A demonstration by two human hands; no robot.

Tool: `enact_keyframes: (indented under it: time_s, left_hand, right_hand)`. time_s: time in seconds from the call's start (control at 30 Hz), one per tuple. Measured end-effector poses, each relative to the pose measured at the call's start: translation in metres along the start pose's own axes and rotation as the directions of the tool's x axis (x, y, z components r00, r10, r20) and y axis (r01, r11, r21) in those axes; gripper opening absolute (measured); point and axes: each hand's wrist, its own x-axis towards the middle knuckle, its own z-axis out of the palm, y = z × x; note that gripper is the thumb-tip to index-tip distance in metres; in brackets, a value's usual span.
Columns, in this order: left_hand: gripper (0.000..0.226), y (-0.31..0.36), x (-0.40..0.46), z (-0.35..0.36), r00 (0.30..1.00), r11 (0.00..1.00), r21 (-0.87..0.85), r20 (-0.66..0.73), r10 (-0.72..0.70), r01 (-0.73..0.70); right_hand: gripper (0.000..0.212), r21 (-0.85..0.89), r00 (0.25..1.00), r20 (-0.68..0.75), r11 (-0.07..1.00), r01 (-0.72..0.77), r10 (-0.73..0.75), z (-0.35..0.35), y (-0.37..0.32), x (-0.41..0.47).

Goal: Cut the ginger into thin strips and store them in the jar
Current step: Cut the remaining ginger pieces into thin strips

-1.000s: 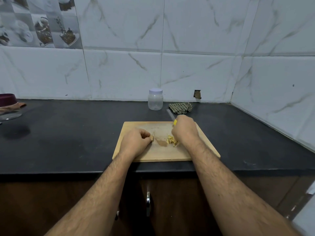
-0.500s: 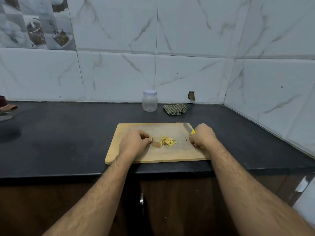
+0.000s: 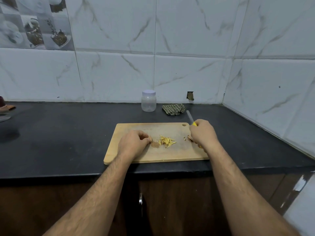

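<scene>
My left hand (image 3: 133, 143) rests on the wooden cutting board (image 3: 179, 155), fingers curled, pinching a small ginger piece (image 3: 150, 138). A pile of thin ginger strips (image 3: 167, 141) lies just beside it. My right hand (image 3: 202, 133) grips a yellow-handled knife (image 3: 190, 117), blade pointing away toward the checked cloth (image 3: 173, 109). A lidded clear jar (image 3: 148, 100) stands by the wall.

knife handle (image 3: 194, 124) mostly buried in right hand (image 3: 202, 133); ginger piece (image 3: 150, 138) half hidden under left hand (image 3: 133, 143); dishes (image 3: 4, 109) cut off at counter's left edge
</scene>
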Motion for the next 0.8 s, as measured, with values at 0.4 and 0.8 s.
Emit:
enact_keyframes:
  time_s: [0.4,0.8]
  left_hand:
    - [0.033,-0.004,0.009,-0.009,0.979,0.998,-0.049,0.198,0.046,-0.037]
    - [0.014,0.003,0.006,-0.009,0.989,0.999,-0.012,0.141,0.041,-0.04]
  right_hand:
    - [0.04,-0.281,0.945,0.274,0.924,0.258,-0.181,0.046,-0.041,-0.068]
    - [0.048,-0.362,0.931,0.295,0.876,0.318,-0.216,0.056,-0.053,-0.091]
